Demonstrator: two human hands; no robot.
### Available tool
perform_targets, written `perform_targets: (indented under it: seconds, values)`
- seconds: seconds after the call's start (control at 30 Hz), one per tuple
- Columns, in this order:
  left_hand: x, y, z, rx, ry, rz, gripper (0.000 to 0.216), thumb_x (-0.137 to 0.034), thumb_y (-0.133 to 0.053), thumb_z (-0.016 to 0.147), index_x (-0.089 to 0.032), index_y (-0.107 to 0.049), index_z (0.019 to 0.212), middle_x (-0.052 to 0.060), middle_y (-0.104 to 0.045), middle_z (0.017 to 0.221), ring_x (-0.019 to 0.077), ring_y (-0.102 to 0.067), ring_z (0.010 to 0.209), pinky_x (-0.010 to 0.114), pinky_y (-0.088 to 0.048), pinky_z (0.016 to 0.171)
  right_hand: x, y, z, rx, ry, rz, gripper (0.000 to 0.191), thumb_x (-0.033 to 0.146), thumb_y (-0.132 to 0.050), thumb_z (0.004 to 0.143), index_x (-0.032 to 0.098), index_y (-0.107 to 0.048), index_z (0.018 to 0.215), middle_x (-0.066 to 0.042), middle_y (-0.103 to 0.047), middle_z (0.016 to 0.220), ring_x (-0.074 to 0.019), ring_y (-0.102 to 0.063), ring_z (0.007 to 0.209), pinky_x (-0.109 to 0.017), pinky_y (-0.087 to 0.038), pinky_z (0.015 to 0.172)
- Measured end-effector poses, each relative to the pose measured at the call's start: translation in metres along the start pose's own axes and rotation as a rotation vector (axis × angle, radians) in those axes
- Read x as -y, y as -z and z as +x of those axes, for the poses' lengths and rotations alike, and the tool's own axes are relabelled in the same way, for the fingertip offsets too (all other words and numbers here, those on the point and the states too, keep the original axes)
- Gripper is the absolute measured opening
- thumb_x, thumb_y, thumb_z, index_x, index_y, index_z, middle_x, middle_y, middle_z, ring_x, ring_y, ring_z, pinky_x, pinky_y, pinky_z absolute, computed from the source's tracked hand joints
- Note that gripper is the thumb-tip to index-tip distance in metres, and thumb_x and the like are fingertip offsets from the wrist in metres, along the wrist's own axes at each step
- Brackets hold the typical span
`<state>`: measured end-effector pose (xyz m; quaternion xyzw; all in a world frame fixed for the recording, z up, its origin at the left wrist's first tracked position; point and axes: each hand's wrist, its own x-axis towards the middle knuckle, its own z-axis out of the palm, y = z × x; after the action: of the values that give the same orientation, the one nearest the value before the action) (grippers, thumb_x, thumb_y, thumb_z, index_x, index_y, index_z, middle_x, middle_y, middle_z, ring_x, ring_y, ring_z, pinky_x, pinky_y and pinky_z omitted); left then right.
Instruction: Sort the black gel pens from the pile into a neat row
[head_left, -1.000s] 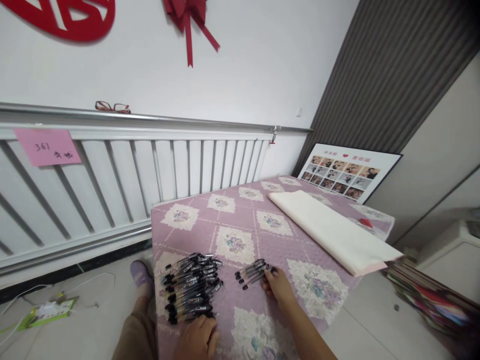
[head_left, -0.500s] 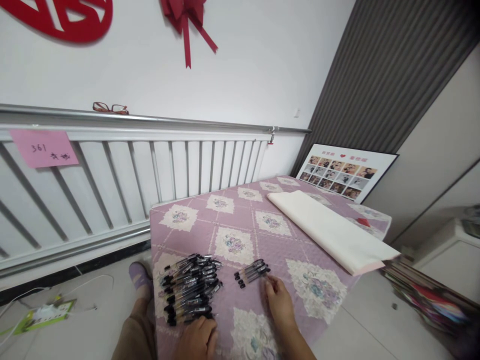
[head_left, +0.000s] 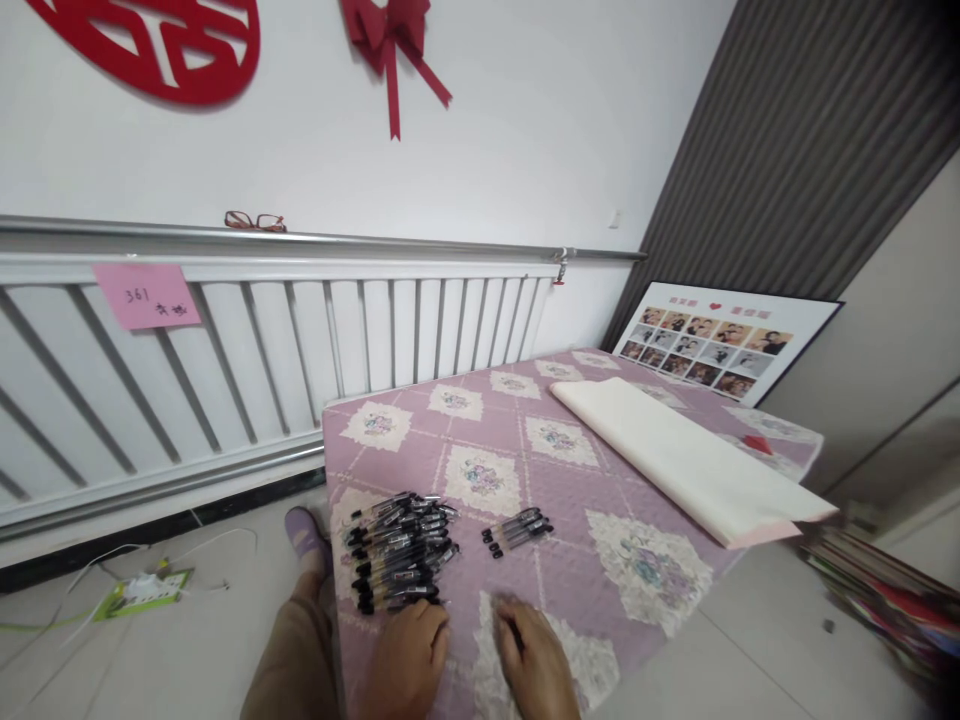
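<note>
Pens [head_left: 399, 560] lie in 2 groups on the surface [head_left: 559, 490] near the radiator [head_left: 281, 355]; left hand [head_left: 411, 650] and right hand [head_left: 534, 655] are curled, grip indiscernible.

Glossy plastic pens [head_left: 519, 530], textured cloth tablecloth [head_left: 566, 500]

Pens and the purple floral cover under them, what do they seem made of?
Pens: likely glossy plastic, given the seemingly clear barrels and bright highlights. Floral cover: probably matte fabric, judging by its dull, dimpled surface, though the fibre can't be told.
</note>
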<state>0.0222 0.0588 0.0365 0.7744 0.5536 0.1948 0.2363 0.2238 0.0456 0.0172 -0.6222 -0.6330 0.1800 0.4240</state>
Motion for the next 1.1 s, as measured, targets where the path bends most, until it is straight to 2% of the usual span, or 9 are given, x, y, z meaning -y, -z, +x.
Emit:
perform_targets:
  seconds: [0.4,0.53,0.63,0.73,0.8,0.87,0.97,1.1]
  values:
    - [0.003,-0.006,0.003,-0.064,-0.046,-0.028,0.021,-0.014,-0.046,0.088,-0.022,-0.066,0.09,0.002,-0.065,0.092,0.0175,-0.058,0.088,0.027,-0.039,0.079,-0.002,-0.001,0.003,-0.004,0.07,-0.096,0.018,0.025,-0.052,0.083,0.023,-0.07,0.084,-0.006,-0.072,0.084,-0.0237,-0.065,0.081,-0.037,-0.05,0.077]
    - [0.009,-0.013,0.002,-0.123,-0.085,-0.075,0.023,-0.011,-0.046,0.085,-0.022,-0.066,0.089,0.002,-0.064,0.089,0.0178,-0.059,0.085,0.028,-0.041,0.077,-0.003,0.0,0.002,-0.001,0.104,-0.16,0.02,0.025,-0.049,0.085,0.022,-0.069,0.086,-0.005,-0.072,0.084,-0.0222,-0.065,0.082,-0.035,-0.051,0.077]
    - [0.017,-0.017,-0.001,-0.21,-0.142,-0.146,0.025,-0.012,-0.042,0.086,-0.022,-0.065,0.091,0.003,-0.065,0.089,0.0179,-0.06,0.085,0.028,-0.044,0.077,-0.004,-0.001,0.002,0.002,0.115,-0.197,0.021,0.026,-0.048,0.086,0.022,-0.069,0.087,-0.005,-0.072,0.085,-0.0216,-0.066,0.083,-0.034,-0.052,0.077]
    - [0.032,-0.017,-0.005,-0.364,-0.156,-0.188,0.026,-0.015,-0.04,0.089,-0.022,-0.064,0.097,0.004,-0.066,0.092,0.0187,-0.061,0.088,0.03,-0.047,0.079,-0.005,-0.001,0.002,-0.003,0.115,-0.225,0.021,0.027,-0.049,0.086,0.022,-0.069,0.088,-0.005,-0.072,0.086,-0.0214,-0.066,0.083,-0.034,-0.053,0.077]
    - [0.045,-0.016,-0.008,-0.478,-0.14,-0.15,0.026,-0.019,-0.041,0.09,-0.021,-0.064,0.102,0.006,-0.066,0.096,0.0201,-0.06,0.092,0.033,-0.047,0.083,-0.005,-0.001,0.002,-0.002,0.114,-0.241,0.02,0.027,-0.049,0.086,0.023,-0.069,0.087,-0.005,-0.072,0.085,-0.0213,-0.066,0.083,-0.033,-0.053,0.076]
    - [0.056,-0.013,-0.009,-0.538,-0.119,-0.063,0.026,-0.021,-0.043,0.089,-0.021,-0.064,0.104,0.007,-0.065,0.101,0.0223,-0.059,0.096,0.037,-0.046,0.087,-0.005,-0.001,0.002,0.004,0.112,-0.253,0.02,0.028,-0.048,0.087,0.023,-0.068,0.086,-0.005,-0.071,0.085,-0.0212,-0.066,0.082,-0.034,-0.053,0.075]
    - [0.063,-0.007,-0.009,-0.486,-0.066,0.069,0.026,-0.017,-0.045,0.087,-0.022,-0.065,0.102,0.007,-0.064,0.105,0.0243,-0.057,0.1,0.041,-0.043,0.09,-0.005,-0.002,0.002,0.017,0.111,-0.266,0.021,0.029,-0.047,0.088,0.022,-0.067,0.085,-0.005,-0.07,0.083,-0.0214,-0.066,0.08,-0.035,-0.053,0.074]
    - [0.055,0.003,-0.009,-0.323,0.016,0.174,0.027,-0.011,-0.046,0.088,-0.025,-0.067,0.098,0.003,-0.064,0.104,0.0224,-0.055,0.1,0.039,-0.039,0.093,-0.004,-0.001,0.002,0.023,0.107,-0.279,0.021,0.03,-0.047,0.088,0.022,-0.066,0.085,-0.005,-0.07,0.082,-0.0215,-0.065,0.08,-0.035,-0.053,0.074]
